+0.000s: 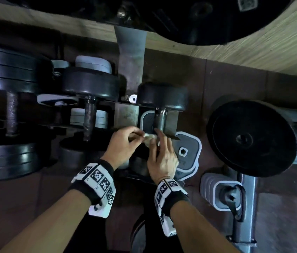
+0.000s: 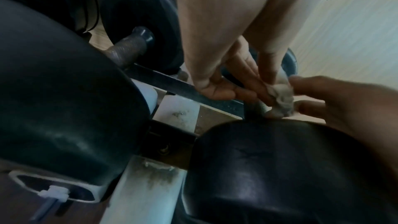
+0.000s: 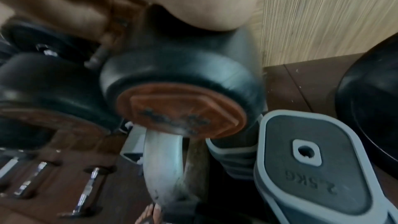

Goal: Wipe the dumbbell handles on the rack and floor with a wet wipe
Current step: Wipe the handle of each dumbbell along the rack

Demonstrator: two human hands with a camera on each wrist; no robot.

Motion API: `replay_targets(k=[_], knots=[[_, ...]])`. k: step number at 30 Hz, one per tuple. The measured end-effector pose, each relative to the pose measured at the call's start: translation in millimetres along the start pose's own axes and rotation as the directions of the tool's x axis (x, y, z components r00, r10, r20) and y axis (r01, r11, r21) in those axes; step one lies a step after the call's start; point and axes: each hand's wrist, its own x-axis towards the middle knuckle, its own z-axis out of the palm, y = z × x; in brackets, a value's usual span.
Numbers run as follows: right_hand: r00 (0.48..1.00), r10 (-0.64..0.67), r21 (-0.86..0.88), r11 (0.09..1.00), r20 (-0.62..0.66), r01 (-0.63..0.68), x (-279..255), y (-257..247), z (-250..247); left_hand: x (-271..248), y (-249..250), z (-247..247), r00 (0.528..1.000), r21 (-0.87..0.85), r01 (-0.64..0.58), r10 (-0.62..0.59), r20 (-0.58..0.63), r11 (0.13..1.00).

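Both forearms fill the bottom of our head view, each wrist strapped with a black band carrying white blocks printed with black square patterns; beyond them our hands meet over the rack. Our left hand (image 1: 124, 141) has its fingers curled and pinches the wet wipe (image 1: 148, 139); our right hand (image 1: 162, 154) lies just beside it with fingers reaching forward along the handle, touching the wipe, and we cannot tell whether it grips anything.

In the left wrist view the wipe (image 2: 280, 98) is a small crumpled wad, off-white turning grey, pressed against the near end of the dumbbell handle (image 1: 160, 121); that handle is a dull steel bar with a brighter collar where it enters the far head (image 1: 163, 96), a thick black rubber disc with a worn shine. The near head (image 2: 290, 168) is black too, and from the right wrist view its end face (image 3: 181, 110) shows a rust-orange cap with dark, rubbed-off marks.

This dumbbell sits at the right end of the rack, across its dark rails (image 2: 172, 83); the rack's pale grey upright (image 1: 131, 57) is stained and scuffed. Next to it on the left rests a second dumbbell (image 1: 90, 99) with a dark, rough handle, and a larger one (image 1: 11, 110) lies at the left end.

Grey-rimmed plates (image 1: 186, 152) marked 2.5KG are stacked on the brown floor by the rack's right edge; a big black disc (image 1: 251, 138) stands further right.
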Motion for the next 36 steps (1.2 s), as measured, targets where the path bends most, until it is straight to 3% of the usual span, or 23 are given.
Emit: replay_targets(k=[3,7,10,11,13,15,17,19,21,24,26,32,35,36], knots=[[0.986,-0.014,0.25,0.968,0.168,-0.029,11.7,26.6,-17.0,0.3,0.1,19.2,1.0,-0.011,-0.005,0.006,0.028,1.0],[0.887,0.039,0.408,0.878,0.46,-0.25,31.7,42.8,-45.2,-6.6,-2.4,28.5,0.996,-0.072,0.037,-0.032,0.08,0.997],[0.855,0.137,0.454,0.8,0.5,-0.393,45.5,57.6,-51.2,-9.8,-13.5,6.0,1.0,0.117,-0.004,0.003,0.016,0.993],[0.855,0.16,0.441,0.801,0.493,-0.405,49.4,63.9,-50.5,-9.1,-22.4,-7.7,0.996,0.283,-0.059,0.074,-0.043,0.957],[0.855,0.188,0.362,0.846,0.484,-0.391,54.3,74.6,-44.5,-8.6,-42.3,-39.2,0.971,0.611,-0.116,0.218,-0.096,0.783],[0.853,0.203,0.283,0.885,0.481,-0.371,59.2,77.1,-34.5,-11.9,-60.4,-63.9,0.963,0.787,-0.065,0.246,-0.112,0.613],[0.842,0.22,0.215,0.907,0.492,-0.362,65.6,75.6,-25.4,-18.3,-73.9,-74.9,0.956,0.865,-0.033,0.268,-0.118,0.5],[0.833,0.263,0.076,0.937,0.486,-0.34,73.7,76.4,-20.3,-21.2,-76.4,-74.9,0.942,0.872,-0.015,0.3,-0.153,0.49],[0.801,0.302,-0.048,0.944,0.516,-0.325,79.0,73.4,-21.4,-21.3,-74.7,-72.0,0.934,0.84,0.033,0.283,-0.219,0.541],[0.727,0.231,-0.154,0.973,0.646,-0.173,77.5,54.3,-21.8,-19.4,-73.9,-71.4,0.936,0.82,0.05,0.26,-0.238,0.571],[0.709,0.169,-0.134,0.985,0.685,-0.105,75.0,47.9,-21.8,-19.9,-75.5,-72.7,0.938,0.82,0.056,0.251,-0.238,0.57],[0.755,-0.013,0.018,1.0,0.655,0.002,65.8,58.5,-50.0,-18.2,-76.8,-69.1,0.935,0.824,0.068,0.252,-0.25,0.563],[0.804,-0.215,0.055,0.974,0.555,0.222,55.5,53.3,-51.4,-18.0,-75.3,-67.6,0.94,0.826,0.083,0.231,-0.25,0.557],[0.796,-0.288,0.066,0.951,0.532,0.301,53.9,50.7,-49.1,-19.1,-74.4,-67.2,0.939,0.825,0.089,0.23,-0.257,0.558]])
